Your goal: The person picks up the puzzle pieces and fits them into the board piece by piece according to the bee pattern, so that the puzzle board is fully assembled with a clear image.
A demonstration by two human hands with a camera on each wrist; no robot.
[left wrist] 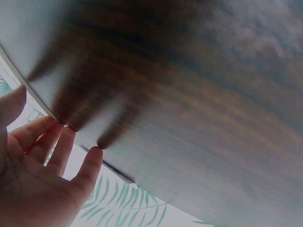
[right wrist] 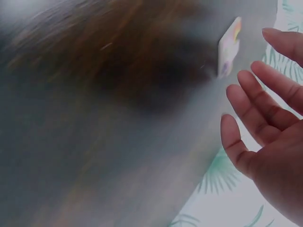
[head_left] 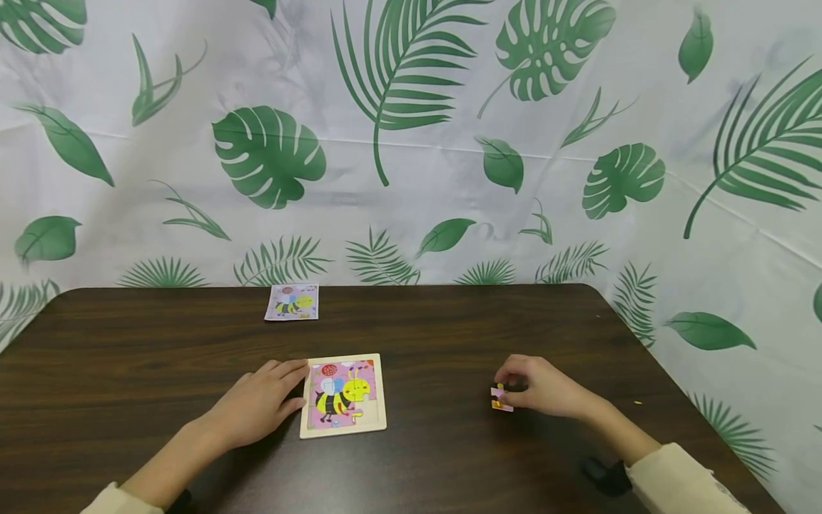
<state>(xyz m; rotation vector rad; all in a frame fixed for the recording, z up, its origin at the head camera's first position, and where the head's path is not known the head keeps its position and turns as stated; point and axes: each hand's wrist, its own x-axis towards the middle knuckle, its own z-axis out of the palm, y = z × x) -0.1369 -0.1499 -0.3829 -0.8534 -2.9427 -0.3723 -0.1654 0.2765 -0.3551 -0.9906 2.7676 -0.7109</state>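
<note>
In the head view, a wooden tray puzzle (head_left: 383, 400) with a bee picture lies on the table, bare wood showing at its lower right. My left hand (head_left: 260, 403) rests at its left edge, fingers extended and touching the frame; the left wrist view shows these fingers (left wrist: 61, 149) nearly straight. Farther right is a loose pink and yellow puzzle piece (head_left: 497, 404). Over it hovers my right hand (head_left: 546, 385), thumb and bent fingers around it in the head view. The right wrist view shows a gap between the piece (right wrist: 229, 49) and the spread fingers (right wrist: 258, 106).
A square card (head_left: 292, 303) with the same bee picture lies near the back edge of the dark wooden table (head_left: 443, 457). A white cloth with green leaves (head_left: 424, 200) hangs behind. A dark object (head_left: 606, 477) is beside the right sleeve.
</note>
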